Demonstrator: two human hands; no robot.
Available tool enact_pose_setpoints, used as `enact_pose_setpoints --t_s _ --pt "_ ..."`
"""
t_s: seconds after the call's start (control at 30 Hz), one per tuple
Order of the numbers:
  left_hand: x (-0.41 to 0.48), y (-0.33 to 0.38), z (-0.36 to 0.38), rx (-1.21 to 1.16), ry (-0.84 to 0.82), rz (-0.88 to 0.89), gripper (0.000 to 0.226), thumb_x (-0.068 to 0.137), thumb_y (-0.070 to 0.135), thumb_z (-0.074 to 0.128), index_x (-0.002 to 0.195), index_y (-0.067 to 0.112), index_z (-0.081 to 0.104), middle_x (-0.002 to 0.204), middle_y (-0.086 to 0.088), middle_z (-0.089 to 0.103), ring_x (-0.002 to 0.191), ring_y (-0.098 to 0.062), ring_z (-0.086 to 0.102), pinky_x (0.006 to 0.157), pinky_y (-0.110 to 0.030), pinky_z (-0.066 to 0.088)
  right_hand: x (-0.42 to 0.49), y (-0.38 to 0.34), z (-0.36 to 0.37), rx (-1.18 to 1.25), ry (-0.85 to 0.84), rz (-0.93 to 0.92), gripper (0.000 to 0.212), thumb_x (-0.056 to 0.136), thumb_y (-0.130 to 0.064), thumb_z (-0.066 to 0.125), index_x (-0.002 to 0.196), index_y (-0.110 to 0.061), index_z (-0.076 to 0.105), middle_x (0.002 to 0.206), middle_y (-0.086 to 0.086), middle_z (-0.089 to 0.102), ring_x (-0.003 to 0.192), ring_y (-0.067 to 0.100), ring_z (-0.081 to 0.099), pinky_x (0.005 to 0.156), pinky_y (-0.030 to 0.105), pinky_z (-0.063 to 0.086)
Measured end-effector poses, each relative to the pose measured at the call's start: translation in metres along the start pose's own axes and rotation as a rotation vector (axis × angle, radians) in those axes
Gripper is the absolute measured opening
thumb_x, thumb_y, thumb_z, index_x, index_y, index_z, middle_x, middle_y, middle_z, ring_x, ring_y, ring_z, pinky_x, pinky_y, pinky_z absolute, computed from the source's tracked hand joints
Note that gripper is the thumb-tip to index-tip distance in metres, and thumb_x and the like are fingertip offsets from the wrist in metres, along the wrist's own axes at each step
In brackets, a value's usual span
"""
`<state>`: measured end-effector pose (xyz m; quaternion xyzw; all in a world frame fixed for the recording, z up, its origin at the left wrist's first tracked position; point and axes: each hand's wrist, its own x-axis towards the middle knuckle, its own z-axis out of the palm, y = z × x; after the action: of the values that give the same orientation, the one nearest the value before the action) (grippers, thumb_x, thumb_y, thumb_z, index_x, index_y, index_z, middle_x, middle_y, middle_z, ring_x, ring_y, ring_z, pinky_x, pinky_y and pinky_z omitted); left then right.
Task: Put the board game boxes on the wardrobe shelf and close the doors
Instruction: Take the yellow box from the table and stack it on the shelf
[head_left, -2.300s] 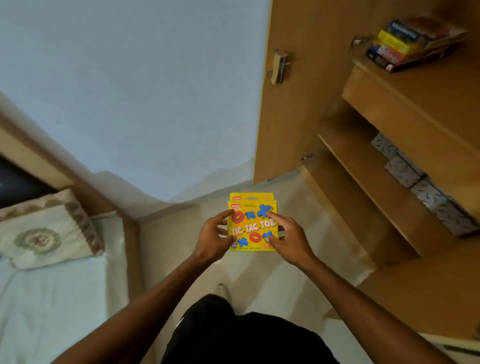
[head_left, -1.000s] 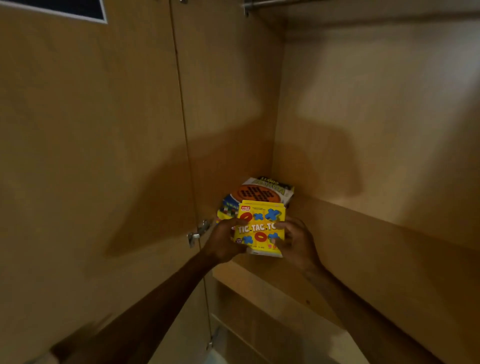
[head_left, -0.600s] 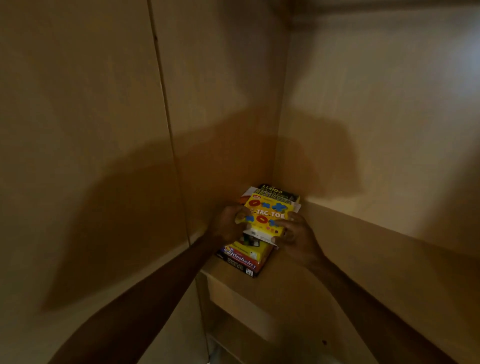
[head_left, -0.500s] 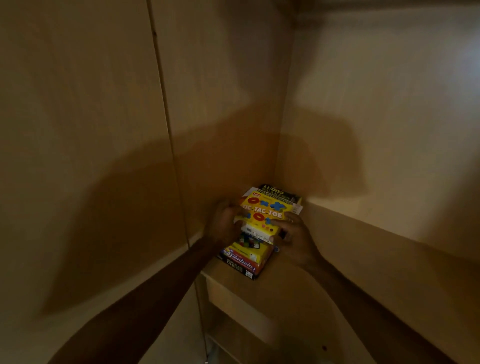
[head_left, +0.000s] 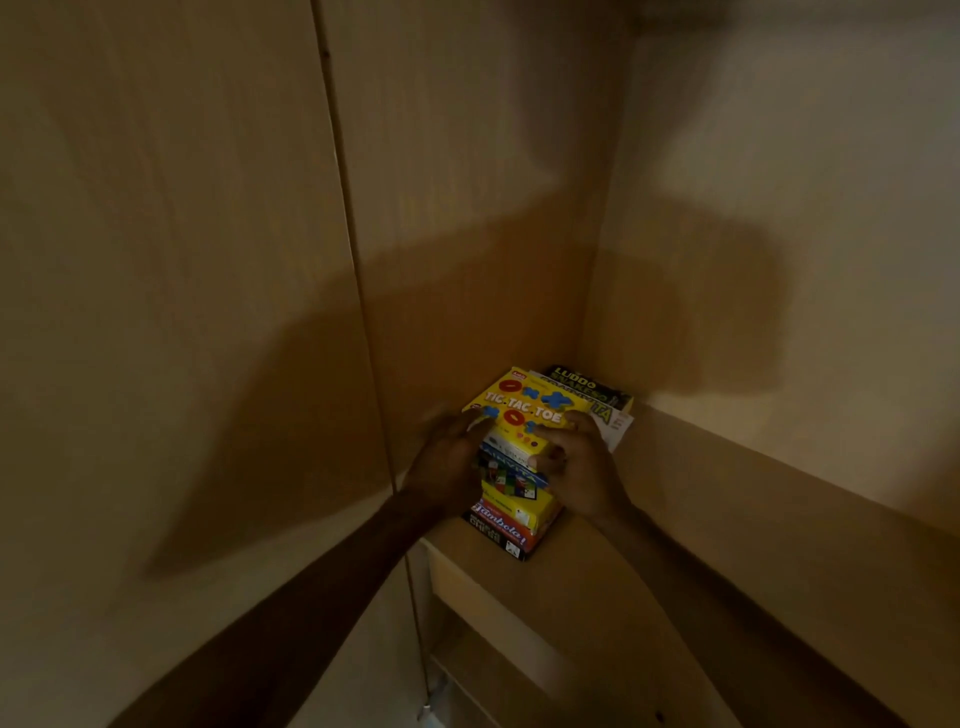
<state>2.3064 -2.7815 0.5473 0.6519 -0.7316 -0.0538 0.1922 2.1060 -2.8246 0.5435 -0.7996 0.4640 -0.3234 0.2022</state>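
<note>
Tic-Tac-Toe box atop stack; Ludo box behind; side wall close left.

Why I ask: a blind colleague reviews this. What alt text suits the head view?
A left hand and right hand hold a yellow Tic-Tac-Toe box atop a stack of game boxes in the corner of a dim wooden wardrobe shelf. A Ludo box shows behind it.

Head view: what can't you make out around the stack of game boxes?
All in the head view:
- Left hand: motion-blurred, grip unclear.
- Middle boxes: titles partly covered by it and the right hand.
- Ludo box: mostly under the Tic Tac Toe box.
- Lower shelf: dark, cut off by the bottom edge.
</note>
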Motion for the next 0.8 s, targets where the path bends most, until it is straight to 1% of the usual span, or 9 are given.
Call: enact_pose_setpoints --t_s 0.1,0.17,0.23,0.33,0.43,0.57,0.6,0.7,0.8 --pt "-0.002 -0.002 0.003 -0.086 -0.021 -0.013 0.072 0.087 0.017 0.061 0.151 0.021 0.029 0.159 -0.006 0.024 0.145 -0.029 0.023 0.116 -0.042 0.031 -0.002 -0.001 0.0 0.009 -0.006 0.0 0.044 0.087 -0.015 0.069 0.129 -0.009 0.059 0.1 0.012 0.053 0.136 0.032 0.037 0.101 0.049 0.045" --pt "-0.007 -0.001 0.005 -0.201 0.052 -0.028 0.063 0.087 0.02 0.063 0.146 0.018 0.039 0.152 -0.008 0.036 0.138 -0.028 0.037 0.11 -0.041 0.04 -0.006 -0.001 -0.002 0.02 -0.006 -0.02 0.043 0.087 -0.016 0.068 0.129 -0.01 0.06 0.116 0.014 0.054 0.133 0.023 0.036 0.097 0.046 0.048" --pt "-0.019 0.006 0.006 -0.356 0.172 -0.081 0.05 0.087 0.018 0.066 0.135 0.014 0.052 0.134 -0.005 0.05 0.118 -0.019 0.051 0.097 -0.032 0.047 -0.015 -0.001 -0.003 0.055 0.063 -0.062 0.035 0.087 -0.015 0.068 0.12 -0.008 0.065 0.11 0.008 0.057 0.117 0.015 0.046 0.094 0.038 0.05" --pt "-0.045 0.02 0.014 -0.598 0.266 -0.209 0.031 0.086 0.009 0.069 0.115 0.014 0.064 0.115 0.003 0.057 0.101 -0.015 0.057 0.08 -0.023 0.048 -0.047 -0.005 -0.009 0.18 0.173 -0.014 0.027 0.085 -0.01 0.07 0.111 -0.008 0.068 0.113 0.006 0.061 0.103 0.009 0.057 0.087 0.016 0.047" --pt "-0.076 0.033 0.032 -0.697 0.198 -0.292 0.019 0.087 0.008 0.068 0.105 0.013 0.067 0.108 -0.002 0.067 0.088 -0.012 0.063 0.069 -0.011 0.046 -0.093 -0.005 -0.011 0.304 0.207 0.134 0.023 0.086 -0.013 0.069 0.11 -0.015 0.07 0.107 -0.002 0.067 0.091 0.003 0.063 0.076 0.017 0.05" --pt "-0.129 0.057 0.054 -0.796 0.149 -0.422 0.024 0.085 0.002 0.066 0.106 0.012 0.069 0.104 0.001 0.07 0.086 -0.002 0.064 0.072 -0.018 0.05 -0.151 -0.007 -0.006 0.437 0.221 0.359 0.02 0.085 -0.011 0.069 0.104 -0.017 0.071 0.087 -0.015 0.068 0.078 -0.01 0.061 0.067 0.006 0.044" --pt "-0.145 0.064 0.058 -0.812 0.147 -0.433 0.024 0.085 0.003 0.067 0.108 0.012 0.069 0.103 0.003 0.07 0.085 0.001 0.064 0.072 -0.015 0.05 -0.167 -0.007 -0.005 0.447 0.222 0.387 0.019 0.085 -0.01 0.069 0.102 -0.018 0.071 0.085 -0.015 0.068 0.077 -0.011 0.06 0.067 0.005 0.044" --pt "-0.19 0.079 0.063 -0.87 0.127 -0.458 0.023 0.087 0.004 0.067 0.109 0.01 0.069 0.102 0.004 0.069 0.081 0.009 0.063 0.07 -0.005 0.048 -0.214 -0.011 0.001 0.451 0.199 0.456 0.018 0.085 -0.011 0.069 0.1 -0.019 0.07 0.083 -0.014 0.067 0.075 -0.005 0.06 0.068 0.009 0.044" --pt "-0.232 0.086 0.057 -0.896 0.108 -0.431 0.022 0.088 0.003 0.066 0.11 0.004 0.069 0.105 0.0 0.069 0.088 0.003 0.063 0.074 -0.004 0.048 -0.26 -0.025 0.005 0.409 0.191 0.474 0.019 0.084 -0.011 0.07 0.102 -0.017 0.07 0.083 -0.008 0.067 0.077 0.005 0.061 0.066 0.009 0.044"
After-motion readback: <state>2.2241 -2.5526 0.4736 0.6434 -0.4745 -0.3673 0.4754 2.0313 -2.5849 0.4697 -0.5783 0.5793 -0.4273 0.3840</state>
